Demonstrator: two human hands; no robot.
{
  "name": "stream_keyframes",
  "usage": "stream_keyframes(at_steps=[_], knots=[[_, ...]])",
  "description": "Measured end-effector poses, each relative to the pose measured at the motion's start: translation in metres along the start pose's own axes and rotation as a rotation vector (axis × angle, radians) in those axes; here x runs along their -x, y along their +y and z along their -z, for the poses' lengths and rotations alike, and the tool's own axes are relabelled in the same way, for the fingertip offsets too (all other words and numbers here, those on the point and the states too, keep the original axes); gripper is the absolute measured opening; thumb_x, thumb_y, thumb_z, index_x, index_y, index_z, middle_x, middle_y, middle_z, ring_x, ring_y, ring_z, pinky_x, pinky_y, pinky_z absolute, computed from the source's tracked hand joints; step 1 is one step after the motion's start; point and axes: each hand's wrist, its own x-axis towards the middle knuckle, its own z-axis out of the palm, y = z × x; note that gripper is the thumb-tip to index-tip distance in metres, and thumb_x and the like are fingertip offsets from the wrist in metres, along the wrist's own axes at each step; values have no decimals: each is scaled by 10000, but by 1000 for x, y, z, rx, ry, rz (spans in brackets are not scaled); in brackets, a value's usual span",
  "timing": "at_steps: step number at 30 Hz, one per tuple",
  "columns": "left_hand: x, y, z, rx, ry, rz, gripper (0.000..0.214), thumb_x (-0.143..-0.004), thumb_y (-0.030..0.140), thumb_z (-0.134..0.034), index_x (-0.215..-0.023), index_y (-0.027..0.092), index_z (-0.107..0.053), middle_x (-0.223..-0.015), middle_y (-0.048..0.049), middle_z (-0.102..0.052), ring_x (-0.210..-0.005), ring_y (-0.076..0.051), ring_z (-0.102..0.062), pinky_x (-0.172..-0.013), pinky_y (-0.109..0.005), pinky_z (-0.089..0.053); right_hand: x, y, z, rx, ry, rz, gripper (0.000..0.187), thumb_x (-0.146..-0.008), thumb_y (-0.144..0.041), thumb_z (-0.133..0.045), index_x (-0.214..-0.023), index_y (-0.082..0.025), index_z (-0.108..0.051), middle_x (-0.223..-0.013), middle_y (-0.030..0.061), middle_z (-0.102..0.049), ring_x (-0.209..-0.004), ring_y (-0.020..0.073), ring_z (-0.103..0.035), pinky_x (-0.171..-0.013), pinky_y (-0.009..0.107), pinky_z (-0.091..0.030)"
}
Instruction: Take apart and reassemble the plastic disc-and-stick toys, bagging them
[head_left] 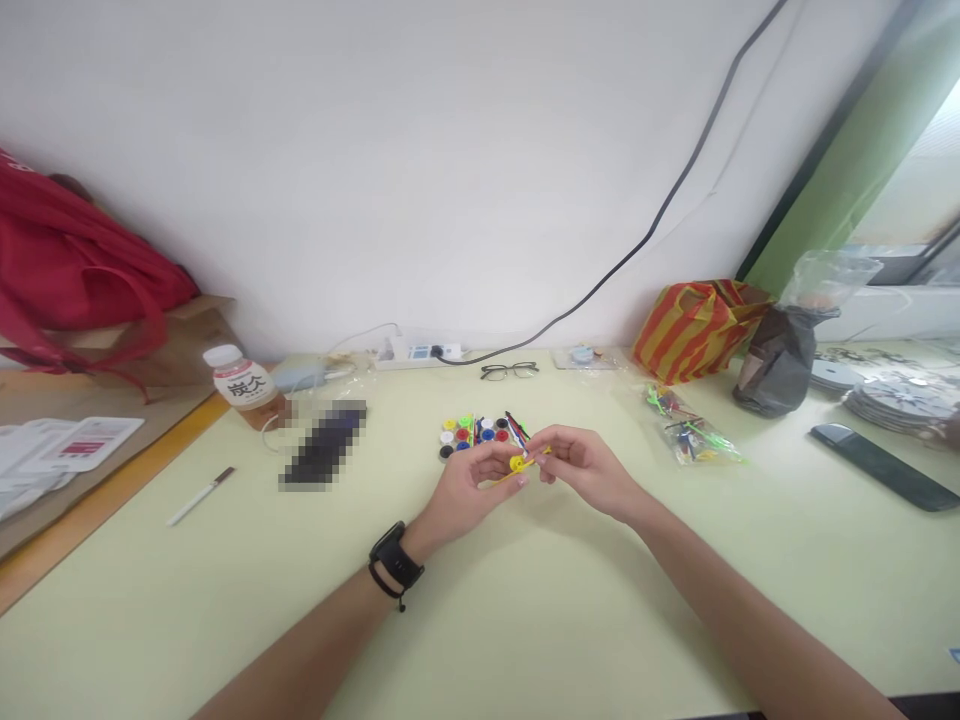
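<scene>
My left hand (pixel 466 492) and right hand (pixel 592 472) both pinched a yellow plastic piece (pixel 517 464).
Bottle label (pixel 246 388) read 炭, next character unclear; open desk (pixel 517 620) lay between my forearms.

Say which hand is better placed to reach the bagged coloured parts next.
Likely the right hand: it's nearer the bagged parts than the left hand, though both are at the yellow piece.
</scene>
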Motion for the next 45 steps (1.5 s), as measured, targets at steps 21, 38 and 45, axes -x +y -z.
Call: stream_keyframes(at_steps=[21,38,45], knots=[[4,1,4,-270,12,-168,101,-880,253,-745,-910,156,-743,-892,-64,-757,-793,-175,-698,-777,-308,-602,4,-2,5,227,-103,10,241,-938,-446,-666,-995,-212,-657,-728,-36,-544,-638,131,-467,-610,261,-396],[-5,3,17,143,-21,94,301,-830,322,-854,-1070,182,-738,-1063,-67,-756,-960,-200,-734,-932,-367,-601,1,9,3,337,176,180,289,-954,-431,-641,-1180,-252,-653,-1172,83,-615,-815,168,-627,-715,317,-546],[-7,5,19,201,45,129,323,-775,320,-897,-1015,151,-764,-1002,-68,-782,-929,-199,-740,-932,-362,-605,7,7,-3,322,83,205,573,-1035,-429,-516,-1573,-303,-366,-988,34,-605,-730,155,-573,-678,303,-509]])
